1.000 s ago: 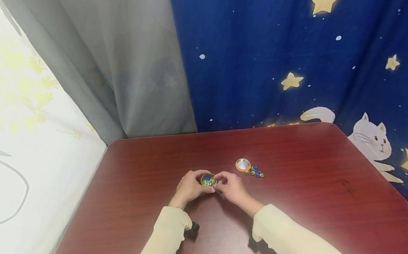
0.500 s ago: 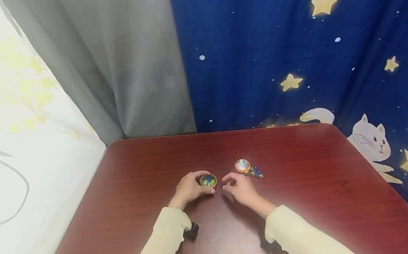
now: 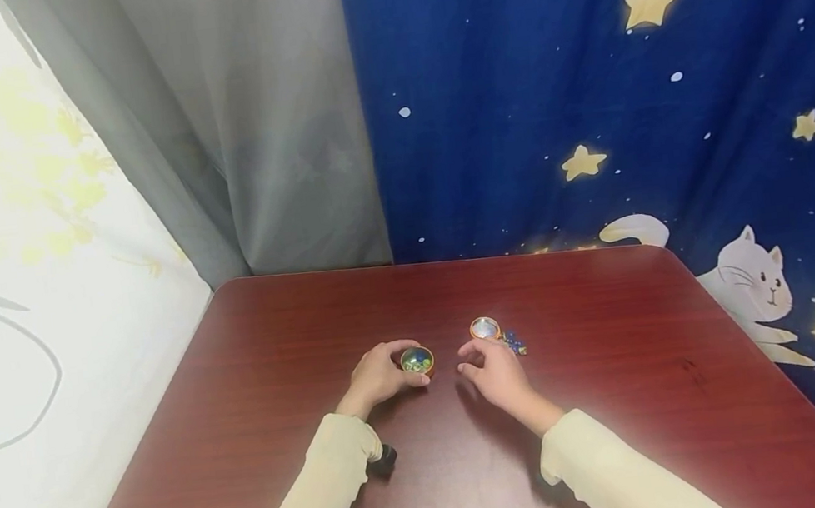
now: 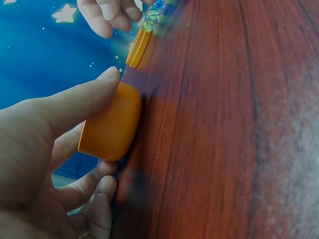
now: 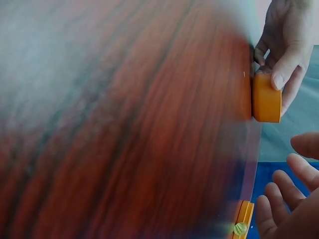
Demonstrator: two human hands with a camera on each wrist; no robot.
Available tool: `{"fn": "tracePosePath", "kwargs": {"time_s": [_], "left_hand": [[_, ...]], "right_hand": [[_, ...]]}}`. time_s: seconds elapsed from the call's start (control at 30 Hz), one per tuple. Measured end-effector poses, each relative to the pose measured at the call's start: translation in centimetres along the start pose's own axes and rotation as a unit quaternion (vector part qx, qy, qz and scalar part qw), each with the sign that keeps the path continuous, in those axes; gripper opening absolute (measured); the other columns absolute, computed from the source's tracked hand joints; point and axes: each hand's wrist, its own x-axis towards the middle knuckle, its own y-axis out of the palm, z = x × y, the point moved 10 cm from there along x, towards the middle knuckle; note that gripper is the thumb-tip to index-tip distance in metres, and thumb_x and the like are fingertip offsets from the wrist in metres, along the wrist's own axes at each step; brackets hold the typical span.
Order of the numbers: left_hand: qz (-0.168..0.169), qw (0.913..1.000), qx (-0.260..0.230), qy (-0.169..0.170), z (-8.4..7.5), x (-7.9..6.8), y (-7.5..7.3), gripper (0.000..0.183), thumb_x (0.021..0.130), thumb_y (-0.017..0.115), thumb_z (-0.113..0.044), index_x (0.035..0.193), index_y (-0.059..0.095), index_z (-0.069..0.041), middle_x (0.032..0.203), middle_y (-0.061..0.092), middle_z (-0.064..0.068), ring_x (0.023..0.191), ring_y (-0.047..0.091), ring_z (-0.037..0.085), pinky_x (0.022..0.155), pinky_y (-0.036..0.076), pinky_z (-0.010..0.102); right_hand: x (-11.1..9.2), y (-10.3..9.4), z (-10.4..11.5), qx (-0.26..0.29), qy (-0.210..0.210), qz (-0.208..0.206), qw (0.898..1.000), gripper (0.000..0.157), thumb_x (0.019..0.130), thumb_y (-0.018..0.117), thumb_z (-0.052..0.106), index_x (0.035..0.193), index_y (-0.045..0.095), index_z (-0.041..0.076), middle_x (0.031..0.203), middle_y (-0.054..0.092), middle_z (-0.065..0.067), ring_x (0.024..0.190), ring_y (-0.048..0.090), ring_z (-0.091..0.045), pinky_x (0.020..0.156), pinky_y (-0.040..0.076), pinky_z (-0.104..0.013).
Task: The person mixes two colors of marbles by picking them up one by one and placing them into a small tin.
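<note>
My left hand [image 3: 378,377] grips a small round orange container [image 4: 110,124] by its sides, thumb on the near side and fingers on the far side. Green and blue glass marbles [image 3: 417,363] show inside it in the head view. To its right, my right hand [image 3: 497,374] hovers above the table with nothing in its loosely bent fingers [image 5: 286,186]. Just beyond that hand lies a round lid [image 3: 485,327] with an orange rim and a silvery middle. Several loose marbles [image 3: 514,343] sit beside the lid, partly hidden by the right hand in the head view.
Both hands work over a dark red wooden table [image 3: 295,325]. Behind it hang a grey curtain [image 3: 288,133] and a blue curtain [image 3: 487,153] printed with stars and a cat. A bright pale panel [image 3: 46,329] borders the left side.
My right hand has drawn back from the container's rim and moved right toward the lid and loose marbles. The left hand keeps its hold on the container in the same place.
</note>
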Motion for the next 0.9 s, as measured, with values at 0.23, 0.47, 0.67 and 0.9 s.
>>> {"fn": "tracePosePath", "kwargs": {"time_s": [0.23,0.47,0.67,0.9], "left_hand": [[-0.002,1.0,0.004,0.0,0.0,0.0,0.0,0.059,0.061,0.091,-0.042,0.115,0.069,-0.031,0.087,0.066,-0.009,0.079,0.058,0.011,0.071,0.044,0.038],[-0.004,1.0,-0.002,-0.002,0.2,-0.1,-0.1,0.059,0.06,0.092,-0.04,0.114,0.07,-0.03,0.085,0.066,-0.007,0.078,0.057,0.011,0.072,0.044,0.039],[-0.004,1.0,0.007,-0.003,0.1,0.0,-0.1,0.06,0.061,0.091,-0.041,0.116,0.069,-0.031,0.084,0.065,-0.008,0.078,0.057,0.011,0.072,0.043,0.039],[-0.002,1.0,0.008,-0.005,0.2,0.0,-0.1,0.06,0.061,0.091,-0.042,0.116,0.069,-0.031,0.083,0.064,-0.008,0.079,0.057,0.011,0.071,0.043,0.039]], "right_hand": [[-0.3,-0.8,0.0,-0.023,-0.013,-0.029,0.999,0.025,0.077,0.08,0.01,0.1,0.07,0.013,0.109,0.064,-0.006,0.116,0.053,-0.034,0.105,0.03,-0.052],[-0.5,-2.0,-0.4,-0.036,-0.029,-0.077,0.996,0.035,0.071,0.083,0.009,0.103,0.071,0.009,0.106,0.064,-0.009,0.102,0.049,-0.032,0.091,0.036,-0.05],[-0.3,-2.6,-1.3,-0.038,-0.003,-0.078,0.996,0.039,0.071,0.083,0.01,0.108,0.07,0.008,0.109,0.062,-0.01,0.11,0.046,-0.032,0.093,0.032,-0.05],[-0.2,-3.2,-1.9,-0.03,-0.006,-0.086,0.996,0.055,0.068,0.085,0.007,0.119,0.065,0.005,0.129,0.055,-0.017,0.123,0.04,-0.037,0.099,0.028,-0.054]]}}
